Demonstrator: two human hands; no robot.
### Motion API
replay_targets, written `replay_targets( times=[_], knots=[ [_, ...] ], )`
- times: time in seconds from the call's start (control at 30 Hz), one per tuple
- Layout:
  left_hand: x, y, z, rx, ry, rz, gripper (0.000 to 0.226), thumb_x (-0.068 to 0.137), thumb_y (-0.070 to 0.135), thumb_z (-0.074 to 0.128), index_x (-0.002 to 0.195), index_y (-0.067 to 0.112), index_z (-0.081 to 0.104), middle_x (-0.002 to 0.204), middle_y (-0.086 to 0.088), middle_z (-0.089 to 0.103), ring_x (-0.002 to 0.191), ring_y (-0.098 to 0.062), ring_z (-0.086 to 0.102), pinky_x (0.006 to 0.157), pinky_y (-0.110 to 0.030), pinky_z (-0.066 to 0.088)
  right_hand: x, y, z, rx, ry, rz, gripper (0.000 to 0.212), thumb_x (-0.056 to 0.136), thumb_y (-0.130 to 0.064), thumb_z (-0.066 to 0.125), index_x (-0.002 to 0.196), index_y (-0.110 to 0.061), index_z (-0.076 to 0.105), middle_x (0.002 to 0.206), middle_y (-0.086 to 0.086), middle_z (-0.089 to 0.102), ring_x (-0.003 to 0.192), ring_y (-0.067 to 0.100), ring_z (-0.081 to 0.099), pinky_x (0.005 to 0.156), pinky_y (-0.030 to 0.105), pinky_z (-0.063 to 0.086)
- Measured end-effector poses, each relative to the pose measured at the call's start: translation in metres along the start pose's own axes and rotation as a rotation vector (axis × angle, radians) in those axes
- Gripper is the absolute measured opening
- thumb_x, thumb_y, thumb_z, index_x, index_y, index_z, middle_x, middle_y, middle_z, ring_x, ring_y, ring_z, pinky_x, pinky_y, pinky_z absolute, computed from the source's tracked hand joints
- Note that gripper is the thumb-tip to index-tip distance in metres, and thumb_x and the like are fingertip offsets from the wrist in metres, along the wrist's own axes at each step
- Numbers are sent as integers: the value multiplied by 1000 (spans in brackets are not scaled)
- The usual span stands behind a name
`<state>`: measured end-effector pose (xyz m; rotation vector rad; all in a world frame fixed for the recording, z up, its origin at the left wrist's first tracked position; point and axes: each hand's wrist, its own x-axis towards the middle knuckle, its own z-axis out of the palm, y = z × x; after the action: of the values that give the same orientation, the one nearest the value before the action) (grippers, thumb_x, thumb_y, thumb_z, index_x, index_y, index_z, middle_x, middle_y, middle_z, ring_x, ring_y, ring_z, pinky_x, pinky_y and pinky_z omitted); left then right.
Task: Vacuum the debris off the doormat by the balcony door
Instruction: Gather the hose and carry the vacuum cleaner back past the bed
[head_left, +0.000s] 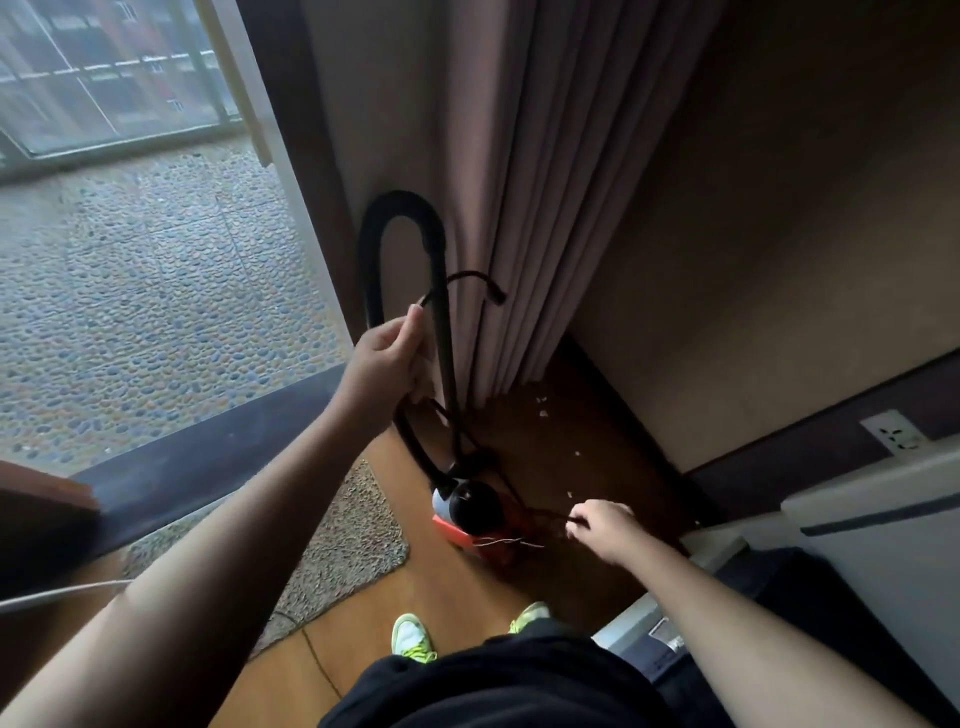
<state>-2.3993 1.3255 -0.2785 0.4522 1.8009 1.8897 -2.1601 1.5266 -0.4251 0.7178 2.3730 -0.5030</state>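
A small canister vacuum (474, 512), black on top with an orange base, sits on the wooden floor in the corner by the curtain. Its black hose (375, 234) loops upward in an arch. My left hand (387, 358) grips the hose together with a thin black cord (467, 278) that curls off to the right. My right hand (605, 527) is lower, just right of the vacuum, pinching a thin dark cord that runs to its body. The speckled grey-beige doormat (343, 545) lies on the floor by the balcony door sill. White debris bits (543, 405) dot the floor near the curtain.
A pink-beige curtain (519, 208) hangs in the corner. The open balcony door shows a pebbled balcony floor (145, 291) and a dark sill (208, 452). A wall socket (892, 439) sits low on the right wall above white furniture (872, 519). My shoes (413, 636) stand on the wood floor.
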Motion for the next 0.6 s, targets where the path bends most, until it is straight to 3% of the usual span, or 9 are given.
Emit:
replay_targets(
  times=[0.1,0.17,0.27,0.33,0.47,0.6],
  knots=[
    [7,1,-24,-88,80,-7,51,103,37,42,55,25,53,50,2,31,40,-11,28,42,-23,22,4,33,-1,5,30,146,32,100,-37,41,118,-17,59,119,7,64,110,26,59,88,32,43],
    [10,0,-40,-114,96,-5,46,99,43,48,56,25,53,49,7,32,39,-6,26,41,-19,19,8,49,-6,105,94,211,31,101,-33,42,117,-12,58,116,10,64,101,26,60,78,30,46],
    [10,-6,-63,-43,93,10,40,97,41,48,63,22,51,48,11,34,40,-4,27,40,-18,21,16,54,-25,200,206,230,29,102,-30,42,117,-10,56,109,11,62,84,20,55,59,26,39],
    [11,-12,-77,49,115,30,42,101,37,46,64,21,55,46,12,36,40,-5,29,41,-18,24,23,51,-41,225,291,199,29,102,-31,42,113,-9,56,105,12,63,80,20,54,61,28,41],
    [10,-28,-96,318,132,52,33,94,46,46,74,29,66,46,12,43,45,-9,37,50,-25,31,32,33,-68,280,385,167,29,102,-31,42,115,-9,55,104,11,63,81,19,53,66,29,41],
    [4,-42,-98,691,58,41,25,101,30,47,87,26,67,49,12,44,46,-5,40,52,-27,32,36,6,-83,380,410,100,23,100,-32,47,110,-14,57,98,6,62,79,16,56,58,26,40]
  ],
)
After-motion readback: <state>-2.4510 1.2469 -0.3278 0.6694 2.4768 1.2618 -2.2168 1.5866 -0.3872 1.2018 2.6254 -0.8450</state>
